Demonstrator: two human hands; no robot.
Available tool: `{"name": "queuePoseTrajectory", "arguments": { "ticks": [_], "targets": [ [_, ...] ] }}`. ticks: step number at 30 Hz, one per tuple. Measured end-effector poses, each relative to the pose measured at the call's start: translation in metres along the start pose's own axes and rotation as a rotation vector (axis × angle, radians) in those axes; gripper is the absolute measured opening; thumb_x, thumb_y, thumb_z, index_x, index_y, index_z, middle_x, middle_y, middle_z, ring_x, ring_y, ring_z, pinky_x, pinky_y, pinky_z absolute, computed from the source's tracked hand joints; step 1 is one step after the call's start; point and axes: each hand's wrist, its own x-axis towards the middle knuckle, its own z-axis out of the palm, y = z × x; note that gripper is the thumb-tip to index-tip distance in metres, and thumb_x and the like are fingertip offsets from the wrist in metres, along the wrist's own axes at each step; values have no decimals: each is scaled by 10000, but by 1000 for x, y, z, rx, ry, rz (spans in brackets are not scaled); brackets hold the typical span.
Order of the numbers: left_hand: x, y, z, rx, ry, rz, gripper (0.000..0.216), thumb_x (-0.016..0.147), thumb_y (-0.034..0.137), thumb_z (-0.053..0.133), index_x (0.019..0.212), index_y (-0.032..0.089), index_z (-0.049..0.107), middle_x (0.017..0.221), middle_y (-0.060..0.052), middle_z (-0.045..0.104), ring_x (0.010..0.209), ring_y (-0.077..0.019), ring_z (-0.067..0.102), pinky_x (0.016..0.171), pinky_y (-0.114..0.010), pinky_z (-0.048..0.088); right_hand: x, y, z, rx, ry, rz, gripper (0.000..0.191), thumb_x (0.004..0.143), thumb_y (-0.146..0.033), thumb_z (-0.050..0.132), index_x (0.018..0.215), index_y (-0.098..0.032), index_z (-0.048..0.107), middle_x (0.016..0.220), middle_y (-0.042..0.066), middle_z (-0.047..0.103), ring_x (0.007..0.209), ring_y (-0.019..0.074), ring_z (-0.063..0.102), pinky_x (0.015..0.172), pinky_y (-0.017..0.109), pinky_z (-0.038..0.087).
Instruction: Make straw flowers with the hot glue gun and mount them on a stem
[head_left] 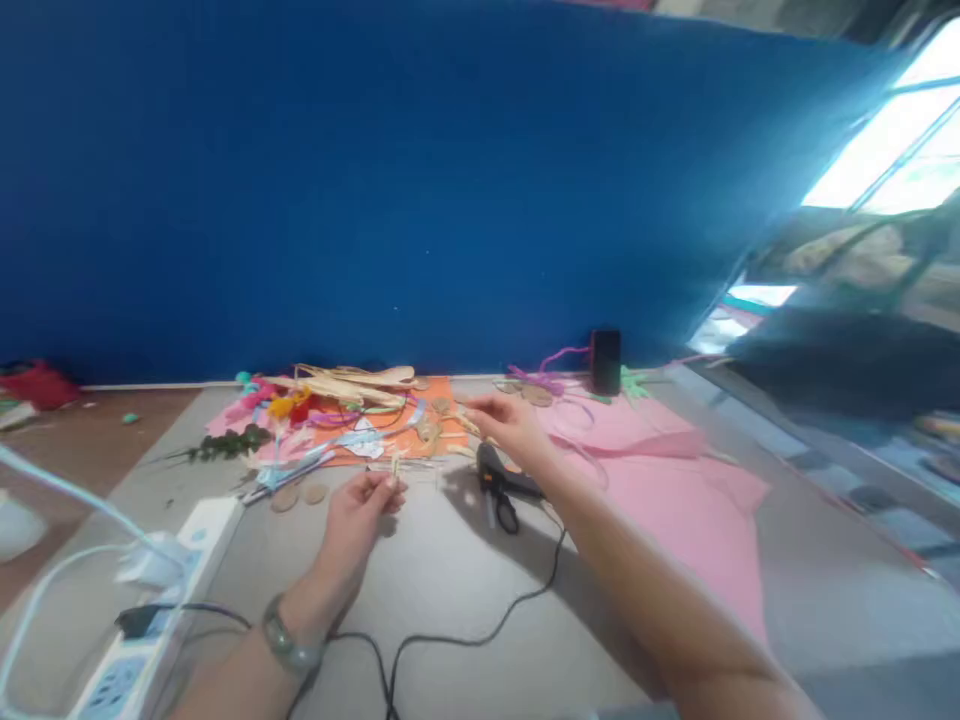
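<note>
My left hand point(364, 503), with a watch on its wrist, pinches a small pale strip point(396, 466) that stands up above the fingertips. Over the right part of an orange sheet point(409, 441), my right hand point(508, 425) reaches forward with its fingers drawn together. A small pale piece point(466, 422) shows by its fingertips, too blurred to name. Below that hand lies a black glue gun point(489, 468), and beside it the dark handle of scissors point(508, 516). Round wooden slices point(440, 406) rest on the orange sheet.
A white power strip point(124, 655) with plugs stands at the left; black cables point(480, 640) cross the tabletop. Dried pale strips point(352, 382), a green sprig point(229, 443) and colourful pompoms point(281, 405) lie behind. Pink paper point(675, 500) covers the right. A phone point(605, 362) leans against the blue panel point(420, 180).
</note>
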Motion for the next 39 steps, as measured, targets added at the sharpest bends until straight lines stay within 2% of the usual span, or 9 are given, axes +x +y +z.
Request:
{"name": "queuePoseTrajectory", "arguments": {
  "ticks": [3, 6, 10, 17, 22, 25, 32, 35, 39],
  "targets": [
    [1, -1, -1, -12, 16, -2, 325, 665, 412, 755, 800, 127, 674, 781, -78, 717, 628, -133, 624, 538, -220, 479, 8, 2, -3, -288, -210, 2, 240, 826, -265, 536, 940, -115, 686, 860, 71, 716, 718, 150, 619, 647, 238, 458],
    [2, -2, 0, -18, 19, 14, 321, 654, 404, 761, 788, 125, 675, 776, -77, 722, 620, -128, 624, 562, -223, 484, 11, 6, -3, -437, -341, 16, 132, 734, -161, 599, 797, -134, 713, 757, 45, 711, 670, 149, 606, 608, 222, 417],
    [4, -2, 0, -35, 12, 54, 315, 646, 396, 765, 780, 128, 670, 747, -64, 723, 598, -115, 618, 605, -228, 491, 16, 12, 2, -564, -375, 39, 127, 674, -102, 615, 731, -149, 718, 699, 45, 700, 620, 151, 581, 566, 225, 357],
    [4, -6, 1, -33, -9, 19, 308, 668, 401, 746, 791, 132, 659, 756, -65, 714, 580, -109, 606, 556, -211, 475, 27, 12, 15, -660, -358, -29, 118, 736, -145, 584, 727, -143, 702, 705, 65, 694, 607, 151, 564, 555, 233, 320],
    [1, -20, 6, 60, -145, -13, 239, 706, 364, 714, 740, 140, 639, 638, -37, 662, 498, -100, 556, 469, -201, 436, 23, 9, 20, -652, -354, -135, 150, 756, -143, 562, 778, -144, 710, 771, 79, 712, 683, 170, 588, 621, 240, 346],
    [-4, -27, 10, 120, -278, -14, 176, 738, 315, 669, 721, 144, 631, 660, -45, 670, 497, -103, 562, 471, -210, 441, 21, 11, 21, -625, -361, -190, 162, 735, -135, 587, 828, -156, 719, 831, 75, 725, 744, 183, 602, 665, 246, 363],
    [-20, -14, 17, 297, -519, -2, 105, 727, 232, 642, 683, 138, 634, 586, -28, 625, 501, -116, 560, 496, -228, 444, 23, 20, 25, -558, -379, -237, 174, 723, -104, 597, 829, -151, 727, 790, 66, 727, 697, 166, 603, 669, 242, 385],
    [-25, -6, 18, 322, -570, 12, 123, 729, 243, 648, 673, 134, 638, 601, -34, 628, 528, -115, 556, 518, -228, 441, 23, 18, 41, -520, -432, -270, 130, 734, -112, 617, 786, -156, 728, 738, 45, 715, 650, 143, 588, 639, 224, 375],
    [-28, 0, 18, 336, -653, 3, 159, 734, 275, 666, 699, 122, 646, 645, -54, 658, 573, -125, 567, 548, -236, 442, 18, 8, 74, -471, -537, -329, 119, 730, -105, 635, 774, -157, 733, 735, 31, 715, 667, 131, 589, 632, 204, 372]
  ]
}}
